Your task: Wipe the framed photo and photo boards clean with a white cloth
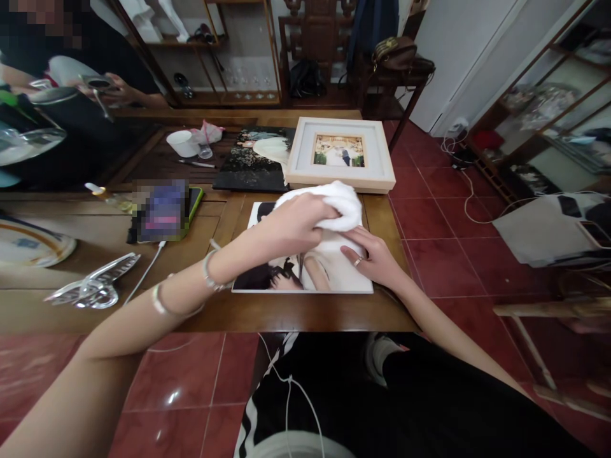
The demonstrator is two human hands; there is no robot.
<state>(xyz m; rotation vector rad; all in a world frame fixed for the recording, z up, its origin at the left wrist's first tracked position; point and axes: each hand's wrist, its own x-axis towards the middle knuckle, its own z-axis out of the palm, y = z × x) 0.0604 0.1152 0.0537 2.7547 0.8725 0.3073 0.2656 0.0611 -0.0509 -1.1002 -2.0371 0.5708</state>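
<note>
A white cloth (348,202) is bunched in my left hand (303,219), whose fingers curl around it over the upper part of a photo panel (267,280). My right hand (375,257), with a ring on one finger, lies at the panel's right side, its fingers stretched out and thumb apart. The fingertips reach near the cloth's lower edge. The panel lies flat near the table's front edge, and my left forearm and the cloth cover much of its picture. Just behind it sits a light wooden picture frame (296,149) with a small photo inside a white mat.
Left of the frame lies a dark photo panel (248,165). A white cup (182,144), a phone (165,210) on a cable, a small bottle (112,198) and a silver hair clip (95,283) are on the wooden table (305,312). Another person (95,51) sits across at the left.
</note>
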